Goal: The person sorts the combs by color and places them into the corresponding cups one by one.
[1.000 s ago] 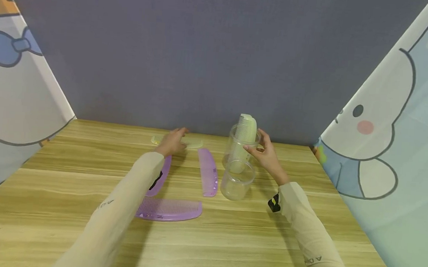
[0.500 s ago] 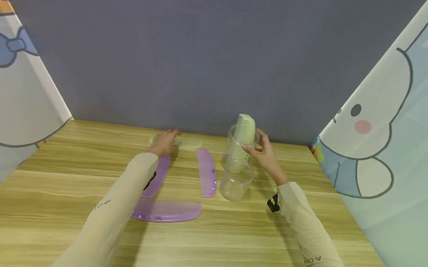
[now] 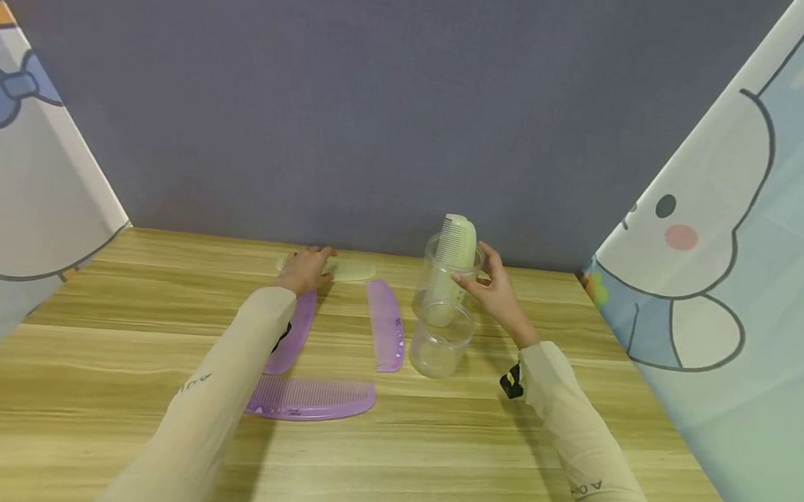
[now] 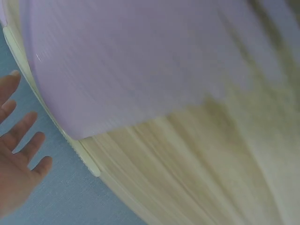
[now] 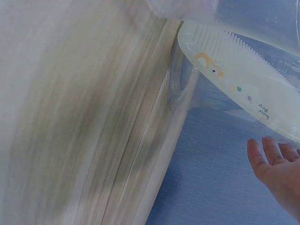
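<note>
My left hand [image 3: 307, 270] hovers low over a pale green comb [image 3: 354, 271] lying along the back of the table and hides its middle. In the left wrist view the fingers of that left hand [image 4: 18, 157] are spread and loosely bent near the edge of the pale comb [image 4: 86, 157]. With thumb and fingers, my right hand [image 3: 499, 291] grips the rim of the farther clear plastic cup [image 3: 425, 283]. Pale green combs [image 3: 456, 243] stand upright inside this cup. The right wrist view shows one comb [image 5: 229, 77] with small printed pictures through the clear wall.
A second clear cup [image 3: 437, 357] stands just in front of the first. One purple comb [image 3: 385, 327] lies left of the cups, another [image 3: 312, 407] lies crosswise nearer, and a third [image 3: 296, 337] is partly under the left forearm. A grey panel [image 3: 383, 112] rises behind the table.
My left hand has drawn a little left and lower along the pale green comb. The right hand keeps its grip on the cup; the whole view has shifted slightly.
</note>
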`<state>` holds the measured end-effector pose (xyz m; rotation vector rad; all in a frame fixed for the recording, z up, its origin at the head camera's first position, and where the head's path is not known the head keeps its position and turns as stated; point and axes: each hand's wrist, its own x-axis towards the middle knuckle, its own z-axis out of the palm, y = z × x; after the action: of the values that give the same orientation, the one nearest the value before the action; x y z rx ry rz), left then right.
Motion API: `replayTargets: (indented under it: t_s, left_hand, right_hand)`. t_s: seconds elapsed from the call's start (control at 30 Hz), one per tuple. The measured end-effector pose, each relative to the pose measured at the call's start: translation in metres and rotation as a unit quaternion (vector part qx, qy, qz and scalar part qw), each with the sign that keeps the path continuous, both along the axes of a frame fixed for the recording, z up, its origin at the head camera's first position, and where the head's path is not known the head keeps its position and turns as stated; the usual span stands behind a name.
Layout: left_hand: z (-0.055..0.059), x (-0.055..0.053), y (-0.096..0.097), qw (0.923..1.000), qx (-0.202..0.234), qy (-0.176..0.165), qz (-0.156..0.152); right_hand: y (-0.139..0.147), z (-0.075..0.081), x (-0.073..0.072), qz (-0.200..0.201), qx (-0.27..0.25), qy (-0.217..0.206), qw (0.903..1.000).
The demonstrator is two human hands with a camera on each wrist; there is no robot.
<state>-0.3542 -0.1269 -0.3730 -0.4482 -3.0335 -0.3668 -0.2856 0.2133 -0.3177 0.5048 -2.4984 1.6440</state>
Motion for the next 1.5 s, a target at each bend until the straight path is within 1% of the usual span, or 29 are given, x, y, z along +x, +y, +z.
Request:
replayTargets:
  t_s: [0.23,0.4,0.63,0.77,0.97,1.23,1.43,1.5]
  left_hand:
    - [0.0013,0.0018,-0.0006,0.9999,-0.002,-0.015,-0.004]
    - [0.0004,0.0004,-0.002,0.9995,0.003,-0.03,-0.008]
    - [-0.0011,-0.0023,-0.0023,0.9986,0.009,-0.046,-0.023]
    - [-0.0017,-0.0029,-0.0027,0.9982,0.009,-0.054,-0.025]
    - [-0.0016,-0.0016,-0.0027,0.9979,0.008,-0.06,-0.023]
    - [-0.003,-0.0038,-0.002,0.9971,0.015,-0.073,-0.015]
    - [-0.0029,-0.0045,-0.0017,0.9957,0.018,-0.091,-0.005]
    - [-0.0038,-0.0055,-0.0019,0.9959,0.016,-0.089,-0.005]
  right_hand:
    - [-0.0003,0.0001,0.0009,0.004,0.007,-0.002,1.0]
    - [-0.0003,0.0001,0.0008,0.001,0.008,0.0,1.0]
    - [-0.0004,0.0008,0.0025,0.001,0.005,-0.005,1.0]
    - [0.0002,0.0004,0.0026,0.004,0.005,-0.004,1.0]
    - [0.0012,0.0003,0.0029,0.004,0.009,-0.004,0.9999]
    - [0.0017,0.0011,0.0031,-0.001,0.008,-0.004,1.0]
    - [0.0008,0.0018,0.0033,0.002,0.007,-0.011,0.9999]
    - [0.0005,0.0015,0.0025,0.002,0.007,-0.009,0.9999]
